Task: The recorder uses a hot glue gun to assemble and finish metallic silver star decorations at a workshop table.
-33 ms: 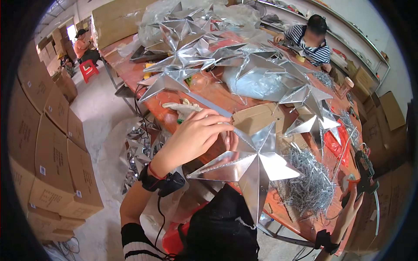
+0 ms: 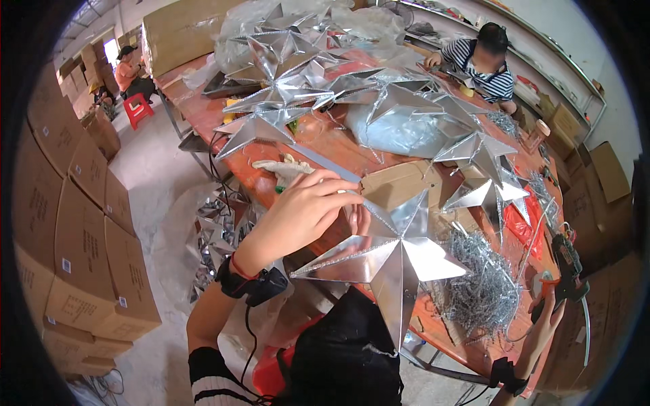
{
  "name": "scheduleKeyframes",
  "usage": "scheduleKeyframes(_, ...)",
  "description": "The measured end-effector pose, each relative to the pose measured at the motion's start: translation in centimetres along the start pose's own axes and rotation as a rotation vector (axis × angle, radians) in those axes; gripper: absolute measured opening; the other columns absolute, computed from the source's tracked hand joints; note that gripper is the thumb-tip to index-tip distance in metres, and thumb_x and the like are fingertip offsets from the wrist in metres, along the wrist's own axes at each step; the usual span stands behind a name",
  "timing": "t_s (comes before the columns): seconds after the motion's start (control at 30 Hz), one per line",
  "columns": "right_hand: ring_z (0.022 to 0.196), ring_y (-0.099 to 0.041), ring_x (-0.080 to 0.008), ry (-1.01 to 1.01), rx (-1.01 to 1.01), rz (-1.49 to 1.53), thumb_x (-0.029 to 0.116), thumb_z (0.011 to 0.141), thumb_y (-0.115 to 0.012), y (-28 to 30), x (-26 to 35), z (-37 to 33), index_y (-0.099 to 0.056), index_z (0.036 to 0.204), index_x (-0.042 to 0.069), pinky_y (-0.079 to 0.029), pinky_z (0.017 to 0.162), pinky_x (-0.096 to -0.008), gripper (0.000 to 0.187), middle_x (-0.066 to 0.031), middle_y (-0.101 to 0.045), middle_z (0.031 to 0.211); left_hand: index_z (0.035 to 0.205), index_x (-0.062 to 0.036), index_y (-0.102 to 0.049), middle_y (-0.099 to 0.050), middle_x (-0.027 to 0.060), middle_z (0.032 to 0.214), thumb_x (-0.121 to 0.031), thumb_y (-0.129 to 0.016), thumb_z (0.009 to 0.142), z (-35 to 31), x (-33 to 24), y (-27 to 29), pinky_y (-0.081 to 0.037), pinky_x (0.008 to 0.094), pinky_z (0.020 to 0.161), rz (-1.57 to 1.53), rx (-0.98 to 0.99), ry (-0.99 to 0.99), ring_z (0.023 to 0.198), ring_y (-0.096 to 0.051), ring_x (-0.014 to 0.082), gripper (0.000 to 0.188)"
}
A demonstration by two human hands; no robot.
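Note:
My left hand (image 2: 305,210) is closed on the upper left arm of a shiny silver star (image 2: 386,264), which hangs over the table's near edge. Silver bead trim runs along some of its edges, and its lowest point reaches down by my dark clothing. At the right, my right hand (image 2: 550,312) grips a green and orange glue gun (image 2: 569,264), with a pale glue stick trailing from it. Between the star and that hand lies a tangled heap of silver bead trim (image 2: 481,287). Part of my left hand's grip is hidden behind the star's arm.
More silver stars (image 2: 281,74) cover the far part of the orange table (image 2: 305,145). Cardboard (image 2: 399,184) and a whitish glove (image 2: 284,166) lie beyond my left hand. Cartons (image 2: 88,250) are stacked at the left. A person in stripes (image 2: 477,71) sits across the table.

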State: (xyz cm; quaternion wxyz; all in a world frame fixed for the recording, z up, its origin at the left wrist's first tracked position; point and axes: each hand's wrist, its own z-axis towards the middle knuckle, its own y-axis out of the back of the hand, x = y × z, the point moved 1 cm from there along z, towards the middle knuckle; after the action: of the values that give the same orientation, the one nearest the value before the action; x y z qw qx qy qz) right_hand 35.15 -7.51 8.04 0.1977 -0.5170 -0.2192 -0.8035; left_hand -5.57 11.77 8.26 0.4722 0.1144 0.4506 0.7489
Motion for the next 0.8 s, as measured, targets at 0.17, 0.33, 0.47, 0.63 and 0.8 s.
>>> scheduleKeyframes(0.17, 0.06, -0.038, -0.0061, 0.038, 0.009, 0.005, 0.024, 0.092, -0.053, 0.4, -0.3, 0.3, -0.049, 0.109, 0.004, -0.03, 0.055, -0.0216, 0.026, 0.0014, -0.043, 0.074, 0.102, -0.0102, -0.064, -0.057, 0.0044, 0.115, -0.001, -0.055, 0.077, 0.0, -0.1, -0.1, -0.038, 0.0385, 0.095, 0.046, -0.006, -0.016, 0.11, -0.047, 0.0271, 0.028)
scheduleKeyframes(0.33, 0.061, -0.038, -0.0054, -0.016, -0.009, 0.04, 0.026, 0.089, -0.058, 0.4, -0.5, 0.1, -0.047, 0.118, 0.003, -0.029, 0.054, -0.0205, 0.038, 0.0018, -0.046, 0.075, 0.103, -0.0121, -0.064, -0.055, 0.004, 0.116, -0.002, -0.056, 0.076, 0.1, -0.5, 0.2, -0.039, 0.0386, 0.095, 0.124, 0.016, -0.013, 0.112, -0.045, 0.0274, 0.03)
scheduleKeyframes(0.47, 0.059, -0.037, -0.0052, -0.026, 0.063, 0.041, 0.028, 0.089, -0.059, 0.6, -0.3, 0.2, -0.049, 0.114, 0.004, -0.028, 0.054, -0.0199, 0.036, 0.002, -0.046, 0.074, 0.104, -0.0133, -0.064, -0.054, 0.0039, 0.116, -0.002, -0.057, 0.076, 0.0, -0.6, 0.4, -0.039, 0.0387, 0.095, 0.148, 0.019, -0.017, 0.112, -0.045, 0.0279, 0.031)
scheduleKeyframes(0.63, 0.06, -0.038, -0.0054, 0.005, 0.026, 0.02, 0.03, 0.089, -0.059, 0.1, 0.0, 0.1, -0.051, 0.109, 0.003, -0.028, 0.054, -0.0202, 0.034, 0.0026, -0.045, 0.071, 0.105, -0.0138, -0.064, -0.053, 0.004, 0.117, -0.002, -0.057, 0.076, 0.2, -0.9, 0.8, -0.04, 0.0402, 0.094, 0.159, 0.008, -0.024, 0.113, -0.043, 0.0295, 0.031)
scheduleKeyframes(0.8, 0.057, -0.04, -0.0055, -0.012, 0.043, 0.004, 0.025, 0.091, -0.054, -0.3, 0.6, -0.2, -0.051, 0.105, 0.005, -0.03, 0.052, -0.0206, 0.024, 0.0013, -0.046, 0.071, 0.104, -0.0134, -0.063, -0.051, 0.0041, 0.118, -0.004, -0.057, 0.078, 0.2, -1.2, 0.6, -0.038, 0.0408, 0.094, 0.145, 0.0, -0.018, 0.114, -0.041, 0.0291, 0.029)
